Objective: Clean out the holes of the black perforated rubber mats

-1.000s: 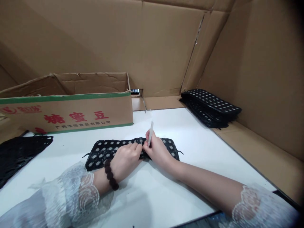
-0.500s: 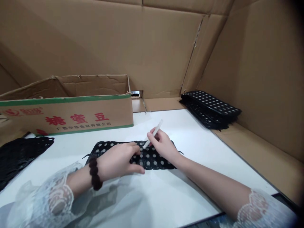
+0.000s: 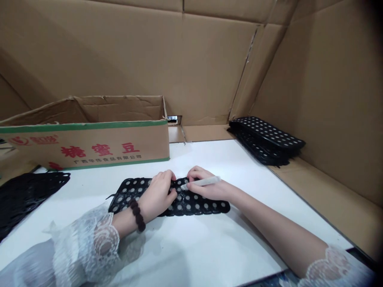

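Observation:
A black sheet with rows of round pale dots lies flat on the white table in front of me. My left hand, a dark beaded band at its wrist, rests on the middle of the sheet; its fingers curl at the far edge and pinch the material there. Right beside it, my right hand is closed around a slim white pen-like stick. The stick's tip points left onto the sheet, close to my left fingertips. Part of the sheet is hidden beneath both hands.
An open cardboard box with green edging and red lettering stands at the back left. A stack of black dotted sheets lies at the back right. More black material is at the left edge. Cardboard walls enclose the white table.
My left hand has shifted right, its outstretched thumb drawn in to a pinch. My right hand has tipped the stick from steep to nearly level, its back end swinging right.

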Demonstrator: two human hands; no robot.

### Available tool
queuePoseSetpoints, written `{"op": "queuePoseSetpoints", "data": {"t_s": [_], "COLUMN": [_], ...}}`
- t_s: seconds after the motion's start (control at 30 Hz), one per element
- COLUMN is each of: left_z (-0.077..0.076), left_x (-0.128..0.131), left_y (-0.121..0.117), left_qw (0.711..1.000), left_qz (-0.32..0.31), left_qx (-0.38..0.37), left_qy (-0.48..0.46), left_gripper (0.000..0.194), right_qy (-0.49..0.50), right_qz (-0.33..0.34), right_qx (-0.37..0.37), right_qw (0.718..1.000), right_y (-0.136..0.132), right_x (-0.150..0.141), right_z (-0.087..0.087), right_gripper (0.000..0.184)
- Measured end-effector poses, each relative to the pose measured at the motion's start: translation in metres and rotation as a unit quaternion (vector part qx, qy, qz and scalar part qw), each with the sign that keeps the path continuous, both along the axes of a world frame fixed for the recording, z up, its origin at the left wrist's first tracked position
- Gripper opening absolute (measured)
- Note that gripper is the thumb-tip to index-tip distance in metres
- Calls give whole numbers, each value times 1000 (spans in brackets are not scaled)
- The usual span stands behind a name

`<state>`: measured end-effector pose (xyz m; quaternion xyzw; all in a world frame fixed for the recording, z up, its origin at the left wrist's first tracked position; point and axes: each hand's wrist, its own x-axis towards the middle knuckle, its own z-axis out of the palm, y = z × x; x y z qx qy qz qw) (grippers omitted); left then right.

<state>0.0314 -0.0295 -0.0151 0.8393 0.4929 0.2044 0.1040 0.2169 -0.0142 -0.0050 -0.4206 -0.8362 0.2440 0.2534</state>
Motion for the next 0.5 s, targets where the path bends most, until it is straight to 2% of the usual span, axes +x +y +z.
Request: {"op": "queuePoseSetpoints", "data": {"t_s": [0.1,0.17,0.3,0.4,0.5], "left_z": [1,2,5,8,6], "left_x": [-2,-4,-7,-9,-10], "left_y": [4,6,9,11,12], "left_qw": [999,999,997,994,994], "left_qz": [8,1,-23,-30,-25], "left_qx": [-34,-53,-77,-91,-93], "left_qy": [-8,-5,-11,-43,-59], "left_gripper": [18,22,20,16,21], "right_qy": [-23,-34,9,35,45], "right_qz": [11,19,7,-3,-1], "right_qx": [11,-6,-66,-67,-66], "right_qw": [1000,999,998,997,997], "right_y": [-1,0,2,2,1], "right_x": [-2,-2,-1,-1,0], "right_z": [-1,-1,0,0,0], "right_gripper": [15,19,22,20,21]}}
